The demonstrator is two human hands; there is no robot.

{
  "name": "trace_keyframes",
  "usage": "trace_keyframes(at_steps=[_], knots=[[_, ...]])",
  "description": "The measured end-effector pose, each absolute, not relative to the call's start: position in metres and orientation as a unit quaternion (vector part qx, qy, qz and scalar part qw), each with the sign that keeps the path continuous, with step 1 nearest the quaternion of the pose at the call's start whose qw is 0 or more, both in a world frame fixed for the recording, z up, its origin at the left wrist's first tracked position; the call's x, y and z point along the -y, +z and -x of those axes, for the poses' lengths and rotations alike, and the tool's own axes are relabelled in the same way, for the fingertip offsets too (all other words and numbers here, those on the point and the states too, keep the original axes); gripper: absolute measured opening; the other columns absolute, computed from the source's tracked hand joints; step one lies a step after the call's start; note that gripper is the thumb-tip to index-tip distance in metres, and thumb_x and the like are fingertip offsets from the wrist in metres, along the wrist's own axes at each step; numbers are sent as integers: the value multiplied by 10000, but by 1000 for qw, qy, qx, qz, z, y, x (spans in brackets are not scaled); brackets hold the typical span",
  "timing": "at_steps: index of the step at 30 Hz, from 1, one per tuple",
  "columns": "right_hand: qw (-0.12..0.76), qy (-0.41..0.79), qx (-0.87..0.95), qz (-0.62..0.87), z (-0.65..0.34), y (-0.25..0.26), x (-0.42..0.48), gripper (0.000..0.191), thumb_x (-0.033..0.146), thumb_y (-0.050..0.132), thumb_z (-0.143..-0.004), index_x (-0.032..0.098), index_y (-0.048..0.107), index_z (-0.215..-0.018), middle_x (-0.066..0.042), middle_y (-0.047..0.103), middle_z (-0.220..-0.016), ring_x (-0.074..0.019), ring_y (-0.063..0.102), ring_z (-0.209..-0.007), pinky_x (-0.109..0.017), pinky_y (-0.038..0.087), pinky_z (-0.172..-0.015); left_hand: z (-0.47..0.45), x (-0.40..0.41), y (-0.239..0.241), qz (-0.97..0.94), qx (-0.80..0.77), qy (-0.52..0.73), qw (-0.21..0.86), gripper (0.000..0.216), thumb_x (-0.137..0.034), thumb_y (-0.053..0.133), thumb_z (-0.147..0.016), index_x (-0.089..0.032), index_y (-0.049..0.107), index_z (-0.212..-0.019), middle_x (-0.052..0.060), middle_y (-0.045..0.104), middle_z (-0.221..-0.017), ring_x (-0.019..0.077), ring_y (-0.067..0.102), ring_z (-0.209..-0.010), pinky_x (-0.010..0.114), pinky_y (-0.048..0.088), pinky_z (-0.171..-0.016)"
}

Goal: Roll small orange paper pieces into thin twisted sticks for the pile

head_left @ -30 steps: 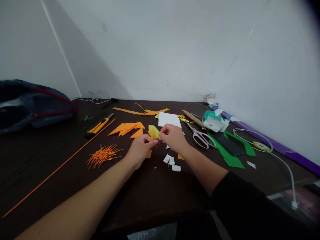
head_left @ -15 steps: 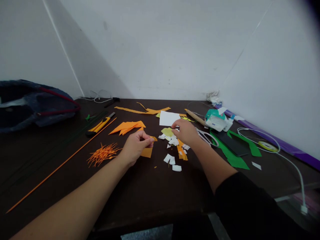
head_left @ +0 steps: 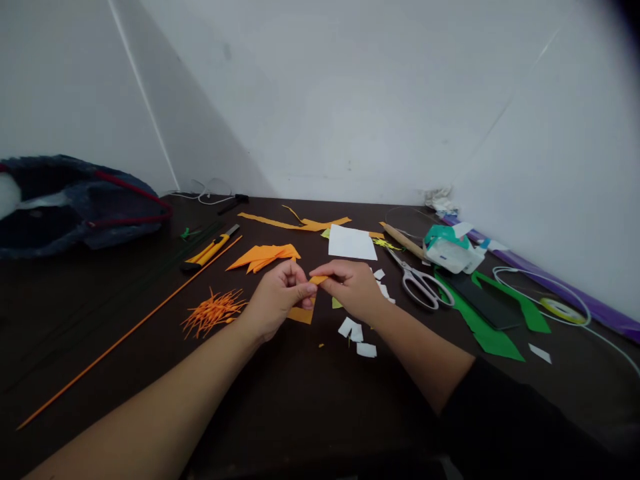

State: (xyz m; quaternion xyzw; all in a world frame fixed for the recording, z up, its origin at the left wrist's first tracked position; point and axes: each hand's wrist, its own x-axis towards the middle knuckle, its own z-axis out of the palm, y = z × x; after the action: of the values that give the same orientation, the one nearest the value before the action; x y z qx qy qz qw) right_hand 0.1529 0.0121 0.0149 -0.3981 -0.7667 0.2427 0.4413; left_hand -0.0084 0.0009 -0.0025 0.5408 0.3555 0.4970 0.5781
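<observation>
Both hands meet above the middle of the dark table. Between the fingertips of my left hand and my right hand is a small orange paper piece; each hand pinches one end of it. Below my left fingers lies an orange paper square, partly covered. White paper scraps lie beside my right wrist, and a yellow-green scrap shows under that hand. Left of my left hand is a heap of thin orange twisted strips. Folded orange paper pieces lie just behind it.
Scissors, green paper, a dark flat object and a white cable lie to the right. Leftward are a yellow cutter knife and a long orange stick. A white paper sheet lies behind my hands.
My right hand has moved left from the scraps to my left hand and now pinches the small orange paper piece too. The view has shifted slightly left.
</observation>
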Motion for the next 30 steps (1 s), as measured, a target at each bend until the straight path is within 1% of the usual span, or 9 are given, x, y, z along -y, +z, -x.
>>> trace_keyframes(at_steps=[4, 8, 13, 16, 18, 21, 23, 26, 30], knots=[[460, 304, 755, 354, -150, 12, -1, 133, 188, 554, -764, 236, 667, -816, -2, 644, -796, -125, 595, -741, -279, 472, -685, 4, 2, 0, -499, -336, 508, 617, 232, -250, 683, -669, -187, 464, -711, -62, 562, -538, 57, 484, -425, 201, 449, -468], [487, 307, 746, 334, -143, 5, 3, 115, 193, 546, -783, 228, 656, -775, -9, 599, -838, -129, 578, -803, -296, 478, -742, 1, 3, 2, -468, -327, 543, 616, 265, -298, 696, -646, -186, 462, -704, -72, 531, -506, 47, 445, -395, 183, 421, -425], [496, 359, 713, 343, -132, -6, 4, 62, 264, 596, -749, 205, 611, -764, -15, 543, -891, -104, 563, -671, -279, 510, -627, -3, 4, 0, -441, -320, 590, 595, 241, -268, 682, -661, -192, 461, -721, -83, 514, -516, 48, 433, -379, 184, 408, -400], [495, 339, 719, 352, -131, -7, 1, 68, 253, 613, -721, 189, 592, -713, -10, 533, -845, -100, 553, -651, -253, 496, -582, -5, 3, -2, -438, -319, 597, 591, 223, -252, 670, -674, -191, 463, -727, -78, 522, -530, 57, 463, -407, 189, 421, -422], [481, 284, 739, 376, -133, -6, -1, 61, 217, 598, -716, 183, 586, -667, -7, 542, -788, -107, 545, -661, -240, 470, -570, -4, 3, -4, -450, -337, 581, 589, 210, -265, 658, -689, -186, 466, -724, -70, 530, -518, 64, 482, -423, 195, 437, -445], [457, 185, 772, 402, -136, -5, -5, 126, 147, 566, -707, 177, 562, -585, 1, 550, -708, -104, 516, -634, -230, 408, -548, -2, 1, -6, -481, -388, 538, 574, 171, -268, 635, -707, -175, 491, -720, -49, 556, -519, 76, 512, -451, 217, 472, -491], [450, 154, 782, 402, -137, -5, -8, 149, 123, 552, -708, 175, 554, -569, 8, 545, -678, -98, 502, -613, -231, 387, -549, -1, 0, -6, -494, -410, 520, 564, 127, -258, 617, -714, -172, 527, -739, -37, 577, -551, 80, 530, -478, 233, 491, -527], [454, 172, 774, 407, -139, -6, -10, 102, 134, 562, -712, 183, 593, -629, 11, 561, -685, -103, 519, -639, -235, 396, -581, 0, 0, -6, -509, -414, 512, 554, 109, -234, 608, -714, -177, 596, -806, -24, 605, -612, 81, 550, -522, 238, 501, -573], [461, 272, 715, 450, -141, -4, -10, 38, 220, 600, -711, 192, 607, -687, 7, 600, -681, -114, 521, -602, -248, 404, -554, 0, 1, -4, -515, -415, 523, 538, 151, -218, 629, -699, -160, 640, -838, 2, 641, -682, 88, 570, -566, 246, 506, -610]])
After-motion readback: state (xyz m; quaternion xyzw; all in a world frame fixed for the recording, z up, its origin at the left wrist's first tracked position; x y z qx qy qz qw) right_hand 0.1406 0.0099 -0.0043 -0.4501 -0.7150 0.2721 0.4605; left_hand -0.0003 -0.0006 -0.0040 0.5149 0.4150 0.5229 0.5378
